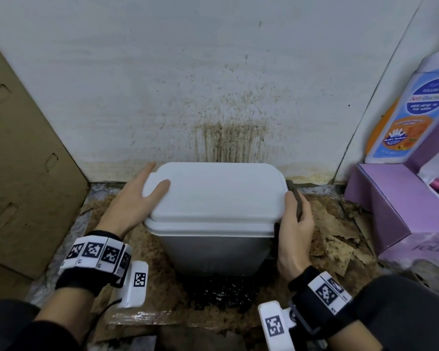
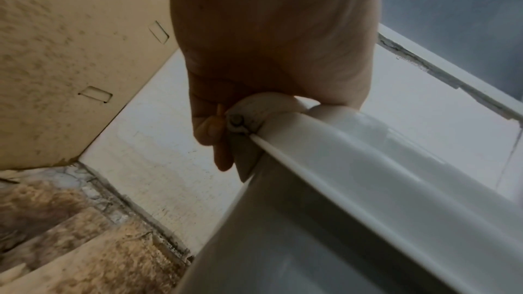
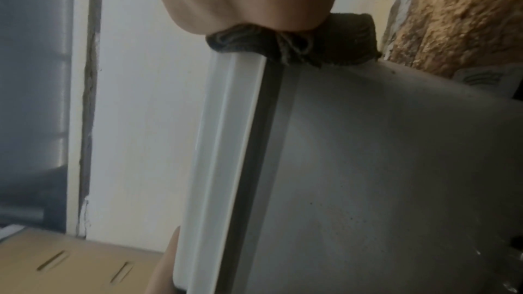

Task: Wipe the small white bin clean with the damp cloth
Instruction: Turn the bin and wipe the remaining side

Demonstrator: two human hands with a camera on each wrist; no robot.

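Observation:
The small white bin [image 1: 213, 198] stands on the floor against the wall with its lid down. My left hand [image 1: 156, 177] holds the lid's far left corner, thumb on top and fingers round the side. In the left wrist view those fingers [image 2: 217, 133] curl beside the hinge of the bin [image 2: 368, 176]. My right hand [image 1: 295, 216] grips a dark damp cloth [image 1: 298, 201] and presses it against the right edge of the lid. The right wrist view shows the cloth [image 3: 339, 41] bunched under my palm [image 3: 249, 3] on the bin's rim [image 3: 226, 142].
A flattened cardboard sheet [image 1: 23, 160] leans at the left. A purple box [image 1: 403, 211] and a wash bottle [image 1: 416, 117] stand at the right. The wall [image 1: 226, 138] behind the bin has brown streaks. Torn brown scraps [image 1: 340, 236] and a black bag [image 1: 223, 292] lie on the floor.

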